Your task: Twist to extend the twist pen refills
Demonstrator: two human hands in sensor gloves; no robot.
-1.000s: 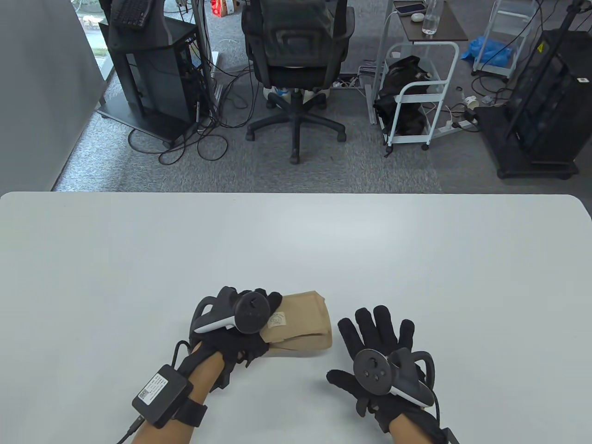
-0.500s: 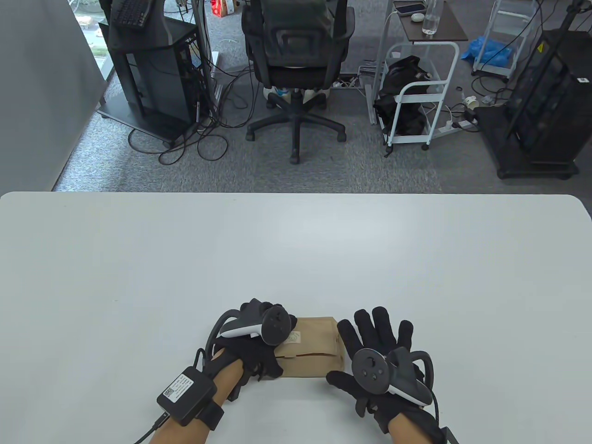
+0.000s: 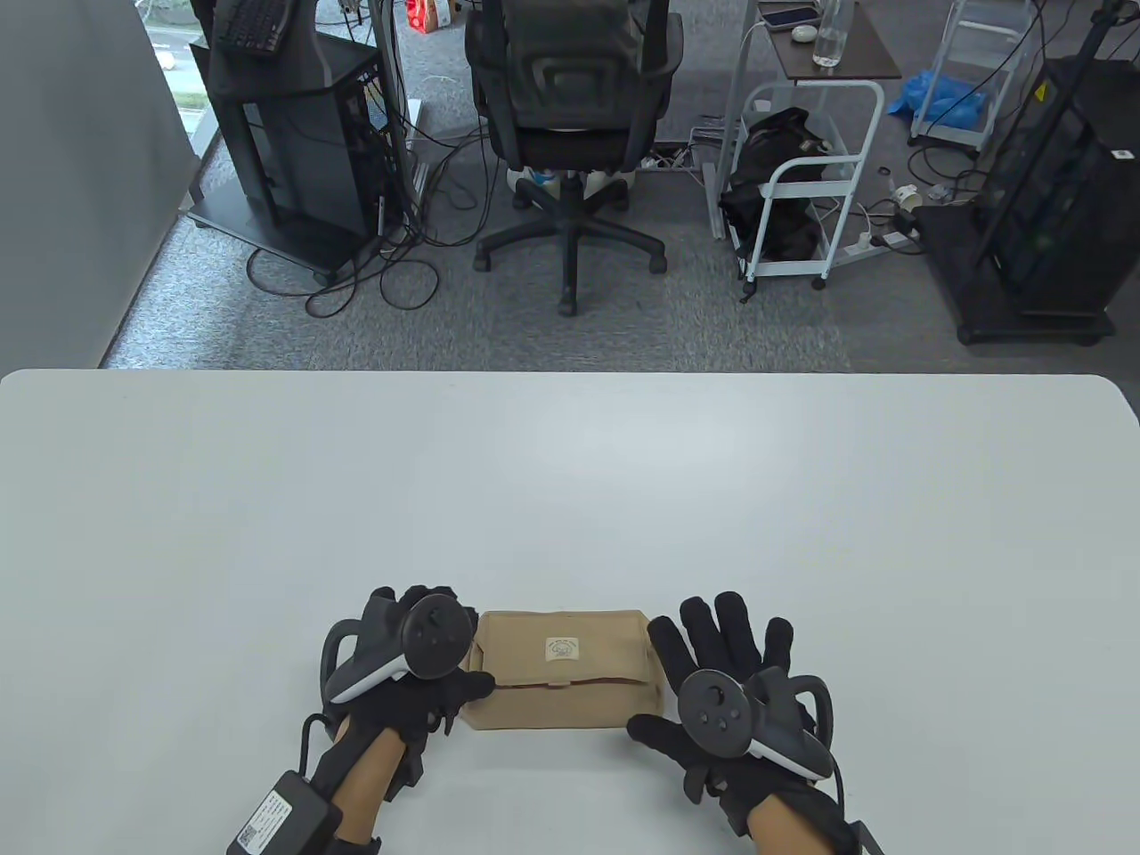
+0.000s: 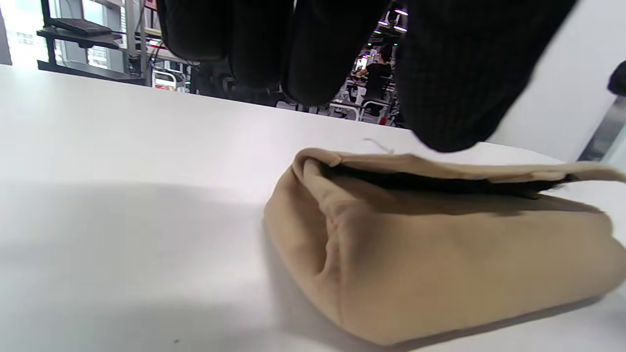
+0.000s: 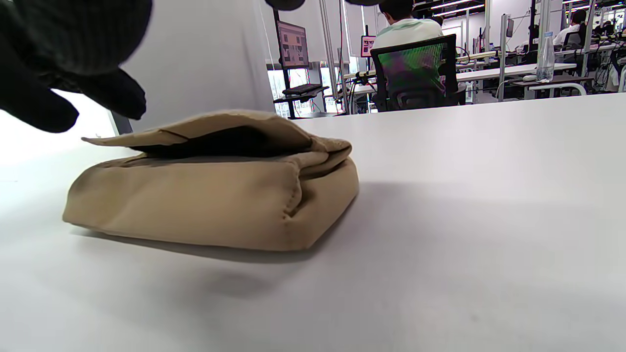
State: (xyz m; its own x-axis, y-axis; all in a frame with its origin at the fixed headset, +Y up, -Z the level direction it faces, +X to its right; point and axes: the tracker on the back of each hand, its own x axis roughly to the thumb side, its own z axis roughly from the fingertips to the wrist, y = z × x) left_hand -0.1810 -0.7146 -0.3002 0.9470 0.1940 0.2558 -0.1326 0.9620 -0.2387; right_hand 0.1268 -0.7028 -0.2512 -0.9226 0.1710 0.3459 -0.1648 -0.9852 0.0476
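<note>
A tan fabric pouch [image 3: 565, 668] with its flap folded over lies flat on the white table [image 3: 570, 481] near the front edge, between my hands. No pen shows in any view. My left hand [image 3: 427, 659] sits at the pouch's left end, its thumb reaching over the front left corner. In the left wrist view its fingers [image 4: 303, 49] hang just above the pouch [image 4: 440, 254] without gripping it. My right hand [image 3: 712, 677] lies spread, palm down, on the table at the pouch's right end. The right wrist view shows the pouch [image 5: 205, 195] and a gloved thumb [image 5: 58, 58] above it.
The table stretches far beyond the pouch to the back and both sides. Past its far edge are an office chair [image 3: 570, 134], a black computer stand [image 3: 294, 151] and a white cart [image 3: 802, 178] on the floor.
My left hand brought the pouch down and to the right, laid it flat and square, then slid left off its top to its left end. My right hand stayed put.
</note>
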